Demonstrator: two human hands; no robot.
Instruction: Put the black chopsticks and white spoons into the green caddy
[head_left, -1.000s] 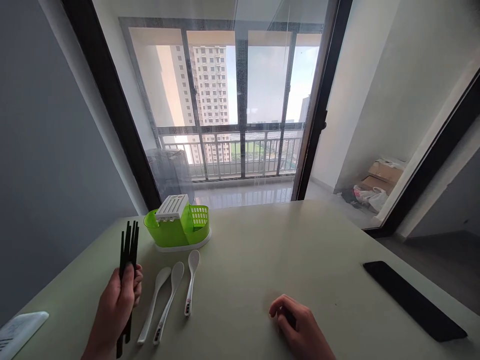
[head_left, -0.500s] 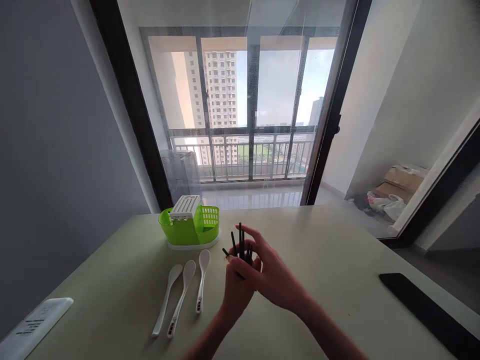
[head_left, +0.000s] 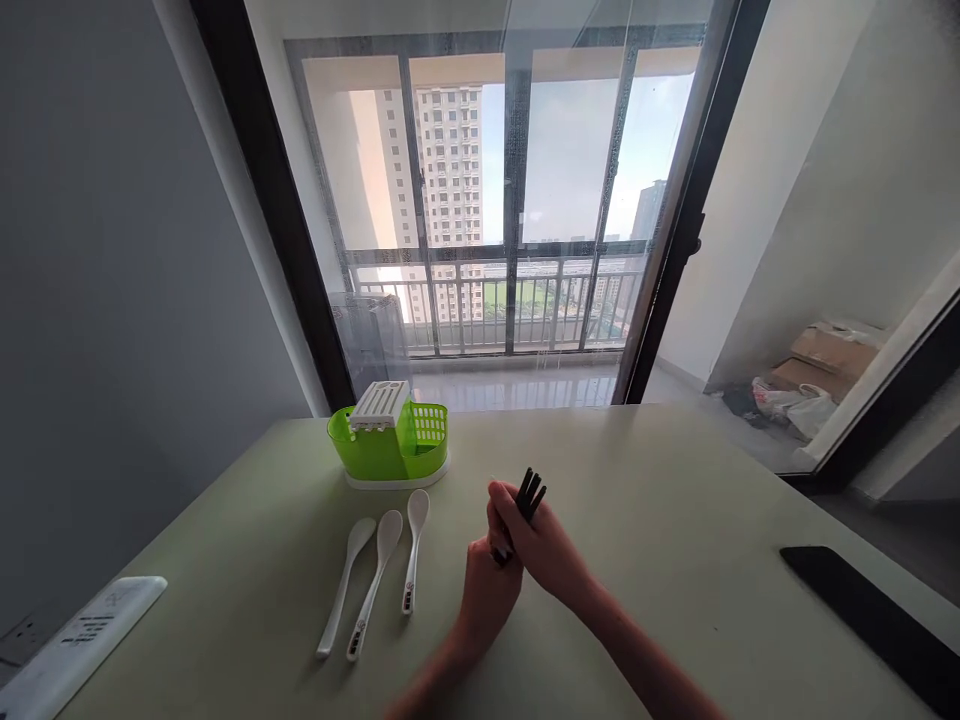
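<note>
Head view: the person's left hand (head_left: 486,598) and right hand (head_left: 541,545) are meeting above the middle of the table (head_left: 675,520), both clenching around one bundle of black chopsticks (head_left: 527,495). The bundle's long axis is tilting up and away to the right, with its tips showing just above the right hand's fingers (head_left: 501,505); its lower end is hidden between the palms. The green holder (head_left: 390,450) is standing well apart, ahead and to the left of the hands, so the left hand is sitting nearer to it. Three white spoons (head_left: 379,578) are lying side by side between the holder and the near table edge, left of the hands, handles pointing toward the person.
</note>
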